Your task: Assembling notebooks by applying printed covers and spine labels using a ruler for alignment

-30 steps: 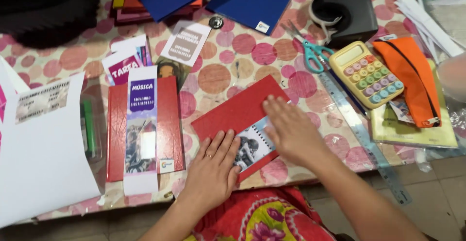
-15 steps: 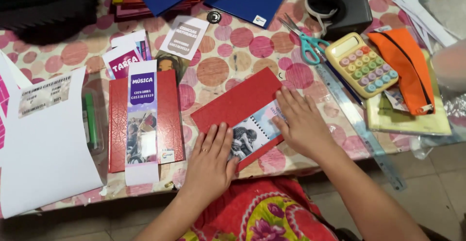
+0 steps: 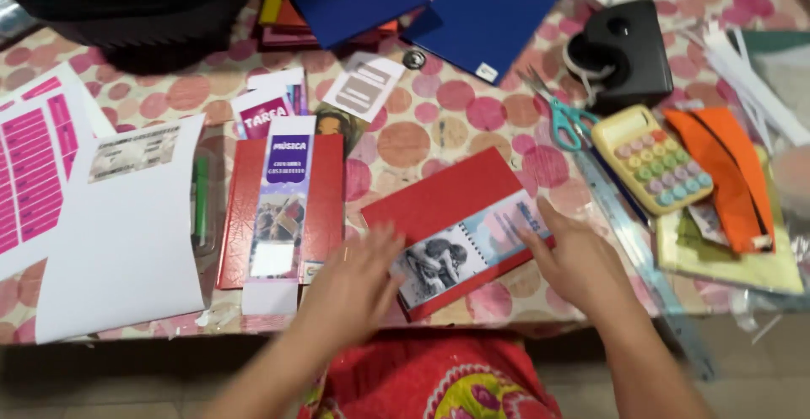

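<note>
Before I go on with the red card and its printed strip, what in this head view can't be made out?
- Printed strip: left end covered by the left hand; its pictures smeared by motion blur.
- Right hand: covers the red card edge beneath it; contact unclear.
- Clear ruler: lower end blurred, running past the table edge.
- Orange pouch: contents hidden.

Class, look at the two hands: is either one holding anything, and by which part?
Nothing is gripped. The left hand and right hand lie flat, fingers open, at either end of the picture strip on the red card.

both hands (image 3: 354, 288) motion-blurred, red notebook (image 3: 456, 225) partly covered — white sheet (image 3: 118, 233) cut off left
</note>
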